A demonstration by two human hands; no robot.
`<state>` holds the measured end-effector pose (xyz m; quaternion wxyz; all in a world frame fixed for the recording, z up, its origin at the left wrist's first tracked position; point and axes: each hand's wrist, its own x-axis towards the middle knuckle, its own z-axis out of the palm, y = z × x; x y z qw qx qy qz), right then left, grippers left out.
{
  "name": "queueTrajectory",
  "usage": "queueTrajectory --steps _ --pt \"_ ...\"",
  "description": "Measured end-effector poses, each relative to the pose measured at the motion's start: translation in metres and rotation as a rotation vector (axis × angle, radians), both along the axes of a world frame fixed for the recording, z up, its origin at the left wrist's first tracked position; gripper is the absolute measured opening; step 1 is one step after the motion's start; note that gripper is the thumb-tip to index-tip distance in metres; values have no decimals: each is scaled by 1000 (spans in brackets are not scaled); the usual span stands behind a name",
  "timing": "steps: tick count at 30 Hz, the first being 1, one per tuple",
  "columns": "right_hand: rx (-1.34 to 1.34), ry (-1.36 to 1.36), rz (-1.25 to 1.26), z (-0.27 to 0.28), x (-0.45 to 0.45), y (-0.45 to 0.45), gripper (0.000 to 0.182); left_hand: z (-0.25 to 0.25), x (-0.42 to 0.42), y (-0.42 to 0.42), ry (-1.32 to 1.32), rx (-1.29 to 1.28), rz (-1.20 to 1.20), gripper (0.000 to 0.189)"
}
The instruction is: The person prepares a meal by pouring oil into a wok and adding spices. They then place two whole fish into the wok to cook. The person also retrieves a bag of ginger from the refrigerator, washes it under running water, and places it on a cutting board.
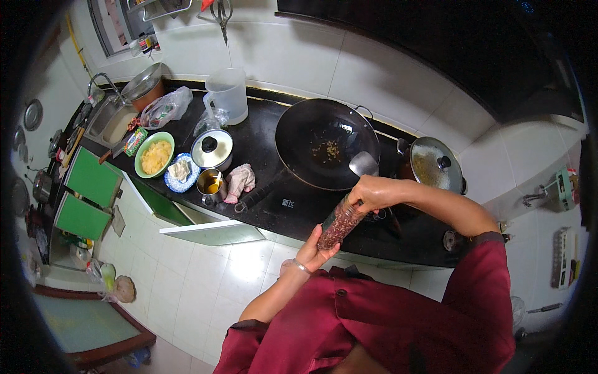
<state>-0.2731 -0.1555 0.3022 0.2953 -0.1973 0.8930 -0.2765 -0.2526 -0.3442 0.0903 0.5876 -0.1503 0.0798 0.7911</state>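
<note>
My left hand [314, 250] holds the lower end of a tilted clear jar of reddish-brown granules [338, 226]. At the jar's mouth is my right hand [373, 194], its fingers bent over or into the opening; whether it grips anything there is hidden. Just beyond the hands sits a black wok [303, 140] with small browned bits [328, 150] at its bottom. A metal spatula [364, 164] leans inside the wok's near right side, its handle mostly behind my right hand.
Right of the wok stands a pot with a glass lid [434, 163]. To the left are a plastic pitcher [231, 98], a lidded white pot [212, 149], a metal cup [212, 186], a cloth [241, 181], a blue-patterned plate [190, 183] and a green bowl [140, 161]. Open cabinet doors [212, 233] jut out below.
</note>
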Motion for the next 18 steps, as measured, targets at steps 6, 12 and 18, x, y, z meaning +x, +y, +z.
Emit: queueTrajectory --steps 6,12,18 --pt "-83 52 -253 -1 -2 4 17 14 -10 2 -1 -18 60 36" --pt "-116 356 -540 4 -48 29 14 19 -23 4 32 30 98 41" --pt "229 511 -644 -38 -91 62 15 15 -16 -2 38 43 66 46"
